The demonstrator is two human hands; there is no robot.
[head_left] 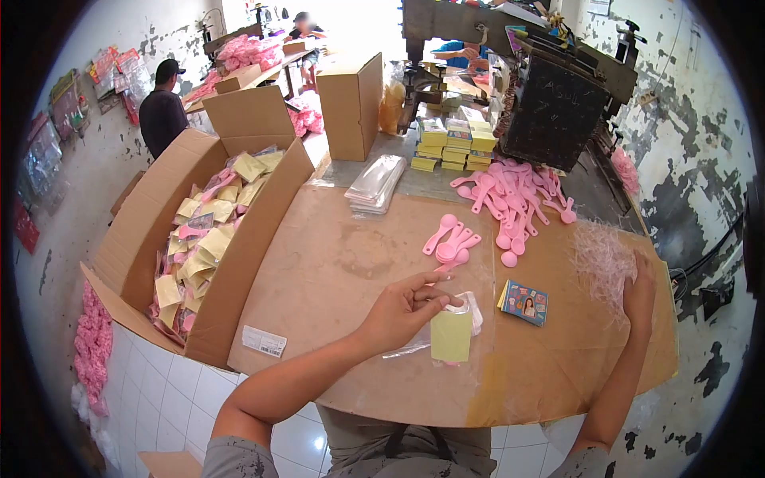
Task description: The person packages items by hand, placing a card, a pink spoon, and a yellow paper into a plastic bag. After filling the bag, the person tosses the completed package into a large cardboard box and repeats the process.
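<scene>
My left hand (408,309) is closed, with thumb and fingers pinched at the top of a clear plastic bag (406,348). A pale yellow card (452,336) lies at the bag, just below my fingertips, and a little pink shows under its lower edge. At the right, my right hand (639,293) touches the edge of a tangled heap of clear pinkish plastic strips (599,267); its fingertips are hard to make out there. Between the hands sits a small stack of printed cards (523,303). Several pink measuring spoons (453,241) lie beyond my left hand.
A bigger pile of pink spoons (518,197) lies behind, near stacked card packs (454,143) and a dark machine (542,107). Clear bags (376,183) are stacked at the table's back. An open carton (243,275) of packed bags stands left. Two people are in the background.
</scene>
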